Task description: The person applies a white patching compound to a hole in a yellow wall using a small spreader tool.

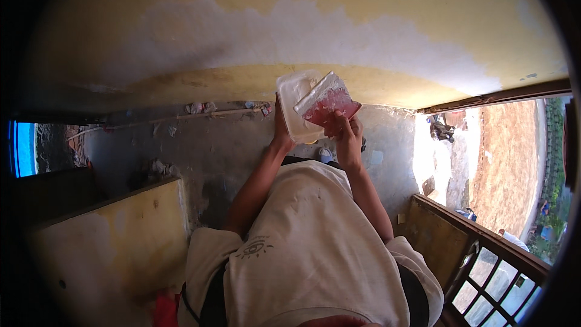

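Note:
My left hand [282, 126] is wrapped round the side of a whitish, translucent plastic tub [292, 122], held up in front of my chest and tilted. My right hand [349, 138] grips a flat red putty spreader [334, 108] by its near end, thumb on top. White paste coats the spreader's far edge and is smeared over its face. That coated edge lies across the tub's opening and hides part of its inside. How much paste the tub holds I cannot make out.
Ahead, a yellow wall [181, 79] bears a broad whitish patch [272, 30]. A long pole [200, 116] and rags lie along its foot on the grey floor [227, 136]. A low yellow partition [139, 224] stands at left; a doorway and a glazed door [499, 284] are at right.

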{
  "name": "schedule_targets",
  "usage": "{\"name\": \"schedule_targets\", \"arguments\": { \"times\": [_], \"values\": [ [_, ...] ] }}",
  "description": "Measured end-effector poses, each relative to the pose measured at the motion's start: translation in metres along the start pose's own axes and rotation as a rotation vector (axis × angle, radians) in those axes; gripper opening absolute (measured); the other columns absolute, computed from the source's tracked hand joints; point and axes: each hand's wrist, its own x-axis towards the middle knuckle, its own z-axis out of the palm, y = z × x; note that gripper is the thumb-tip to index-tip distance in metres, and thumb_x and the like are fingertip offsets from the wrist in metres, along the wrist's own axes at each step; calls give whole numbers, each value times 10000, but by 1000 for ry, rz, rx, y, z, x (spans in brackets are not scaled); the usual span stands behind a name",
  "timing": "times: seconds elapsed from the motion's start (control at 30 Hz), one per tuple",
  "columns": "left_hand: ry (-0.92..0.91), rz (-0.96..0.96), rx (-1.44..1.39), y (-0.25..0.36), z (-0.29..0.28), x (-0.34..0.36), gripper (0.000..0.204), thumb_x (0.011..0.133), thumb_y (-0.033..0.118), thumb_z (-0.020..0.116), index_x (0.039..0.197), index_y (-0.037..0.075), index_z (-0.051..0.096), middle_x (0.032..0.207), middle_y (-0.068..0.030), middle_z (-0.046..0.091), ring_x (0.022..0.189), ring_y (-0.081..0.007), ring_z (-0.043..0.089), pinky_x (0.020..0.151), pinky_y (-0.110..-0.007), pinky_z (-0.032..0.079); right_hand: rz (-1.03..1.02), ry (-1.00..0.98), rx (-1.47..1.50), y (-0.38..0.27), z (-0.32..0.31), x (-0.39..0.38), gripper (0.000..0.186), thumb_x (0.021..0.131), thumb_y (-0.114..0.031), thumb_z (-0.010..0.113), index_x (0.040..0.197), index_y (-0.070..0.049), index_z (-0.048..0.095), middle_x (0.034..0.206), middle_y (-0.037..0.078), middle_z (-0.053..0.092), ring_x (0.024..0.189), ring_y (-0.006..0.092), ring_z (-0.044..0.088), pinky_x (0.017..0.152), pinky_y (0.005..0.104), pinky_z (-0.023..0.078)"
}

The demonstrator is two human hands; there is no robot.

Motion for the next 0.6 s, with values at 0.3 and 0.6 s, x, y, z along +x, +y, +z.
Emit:
{"name": "schedule_targets", "arguments": {
  "times": [0.3, 0.6],
  "values": [
    [-114, -9, -85, 42, -33, -4, 743, 1041, 648, 234, 1515, 97, 385, 1416, -166, 552, 1234, -332, 616, 1017, -501, 542, -2, -68, -25, 7, 64, -8, 222, 1022, -189, 568, 935, 1, 642, 784, 78, 661, 664, 154, 590, 624, 315, 456],
    [-106, 8, -83, 107, -49, -25, 716, 1047, 621, 266, 1511, 89, 387, 1424, -160, 543, 1274, -330, 587, 1049, -502, 520, 30, 30, 84, 47, 111, -3, 233, 1031, -174, 546, 998, 34, 646, 854, 88, 676, 734, 181, 636, 679, 321, 503]
  ]
}}
